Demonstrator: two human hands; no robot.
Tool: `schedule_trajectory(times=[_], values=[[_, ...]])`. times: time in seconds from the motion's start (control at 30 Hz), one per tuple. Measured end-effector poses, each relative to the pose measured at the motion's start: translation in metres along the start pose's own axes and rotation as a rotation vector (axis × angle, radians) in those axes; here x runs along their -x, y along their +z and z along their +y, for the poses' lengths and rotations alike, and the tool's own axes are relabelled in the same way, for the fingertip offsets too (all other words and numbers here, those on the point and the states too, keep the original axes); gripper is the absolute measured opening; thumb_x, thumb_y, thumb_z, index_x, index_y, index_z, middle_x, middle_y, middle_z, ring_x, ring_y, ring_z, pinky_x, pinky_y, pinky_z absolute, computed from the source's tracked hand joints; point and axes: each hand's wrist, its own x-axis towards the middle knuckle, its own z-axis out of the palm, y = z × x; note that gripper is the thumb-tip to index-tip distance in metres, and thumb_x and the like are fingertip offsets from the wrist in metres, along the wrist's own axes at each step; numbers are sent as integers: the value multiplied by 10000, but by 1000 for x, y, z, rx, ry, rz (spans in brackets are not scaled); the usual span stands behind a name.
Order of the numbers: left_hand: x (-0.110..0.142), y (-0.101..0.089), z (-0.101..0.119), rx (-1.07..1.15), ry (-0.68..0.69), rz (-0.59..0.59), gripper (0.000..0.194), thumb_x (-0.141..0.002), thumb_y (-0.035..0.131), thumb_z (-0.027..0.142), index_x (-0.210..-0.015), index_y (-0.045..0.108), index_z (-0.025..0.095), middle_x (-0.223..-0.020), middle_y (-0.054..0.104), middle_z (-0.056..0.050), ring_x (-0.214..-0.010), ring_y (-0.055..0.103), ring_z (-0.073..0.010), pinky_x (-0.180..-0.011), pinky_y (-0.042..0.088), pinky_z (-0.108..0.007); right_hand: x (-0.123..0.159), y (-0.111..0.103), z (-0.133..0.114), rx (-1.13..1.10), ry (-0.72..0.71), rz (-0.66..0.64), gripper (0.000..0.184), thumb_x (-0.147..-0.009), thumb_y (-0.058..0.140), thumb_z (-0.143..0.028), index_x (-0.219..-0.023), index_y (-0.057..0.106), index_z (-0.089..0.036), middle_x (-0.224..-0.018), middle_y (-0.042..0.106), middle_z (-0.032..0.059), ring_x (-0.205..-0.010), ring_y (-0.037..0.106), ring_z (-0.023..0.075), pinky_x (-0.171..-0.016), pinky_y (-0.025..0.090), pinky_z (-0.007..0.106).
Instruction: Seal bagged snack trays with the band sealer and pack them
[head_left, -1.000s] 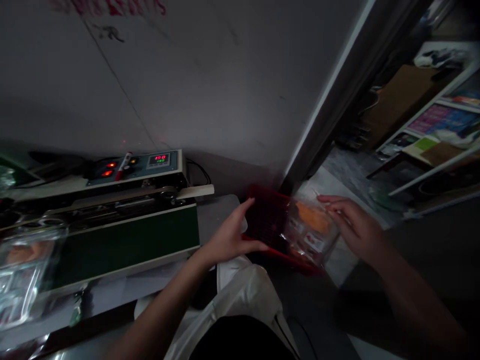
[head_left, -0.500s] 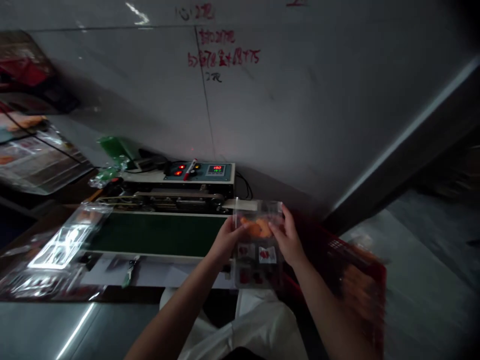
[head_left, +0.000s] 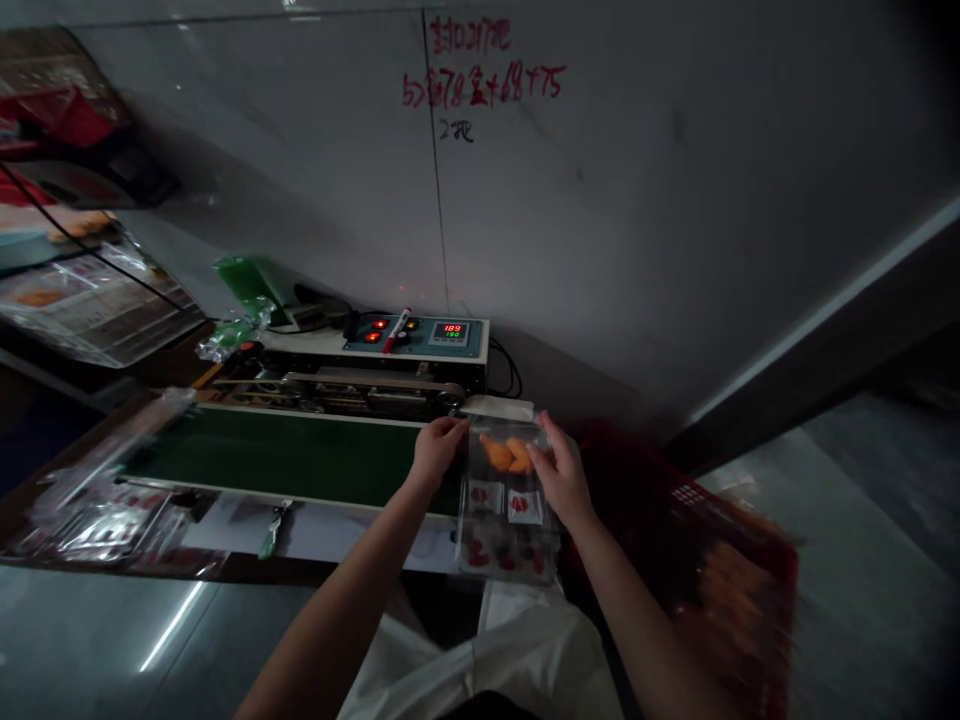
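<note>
Clear plastic bag (head_left: 506,530) holding orange food pieces (head_left: 504,454); left hand (head_left: 439,452) and right hand (head_left: 559,472) grip its top corners, wrists raised, beside a green-belted heat sealer (head_left: 285,462).

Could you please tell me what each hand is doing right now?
Left hand: holding the clear plastic bag.
Right hand: holding the same bag.
</note>
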Motion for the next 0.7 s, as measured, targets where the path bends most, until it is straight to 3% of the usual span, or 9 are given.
schedule_trajectory(times=[0.1, 0.17, 0.33, 0.53, 0.7], values=[[-2, 1, 2, -110, 95, 85, 156, -711, 725, 362, -690, 684, 212, -758, 671, -85, -890, 631, -264, -669, 400, -268, -1, 2, 0, 86, -39, 30, 574, -931, 543, -515, -1403, 562, -189, -1322, 659, 163, -1146, 644, 295, -949, 558, 496], [-3, 2, 2, -123, 105, 95, 187, -741, 702, 379, -660, 667, 213, -739, 662, -80, -860, 625, -254, -649, 380, -265, -1, 3, -1, 120, -58, 38, 562, -935, 539, -487, -1417, 546, -198, -1306, 668, 159, -1134, 648, 296, -946, 558, 501], [-9, 3, -2, 24, -29, 31, 322, -687, 748, 491, -702, 665, 179, -599, 574, -1, -568, 533, -154, -552, 382, -247, -1, 5, -2, 134, -86, 39, 554, -943, 515, -493, -1409, 547, -196, -1297, 670, 163, -1153, 643, 300, -939, 560, 492], [-14, 8, 1, 258, -193, 5, 347, -546, 818, 389, -714, 614, 165, -635, 587, 3, -534, 556, -117, -525, 450, -235, 4, 12, 9, 26, 39, 39, 613, -929, 539, -569, -1414, 519, -195, -1322, 644, 162, -1172, 622, 298, -940, 558, 485], [-20, 16, -5, 323, -199, 87, 314, -544, 803, 356, -685, 599, 162, -561, 531, 36, -444, 464, -84, -420, 312, -204, 4, 24, 18, 31, 75, 113, 637, -910, 544, -596, -1371, 534, -158, -1257, 627, 187, -1137, 595, 312, -952, 531, 503]])
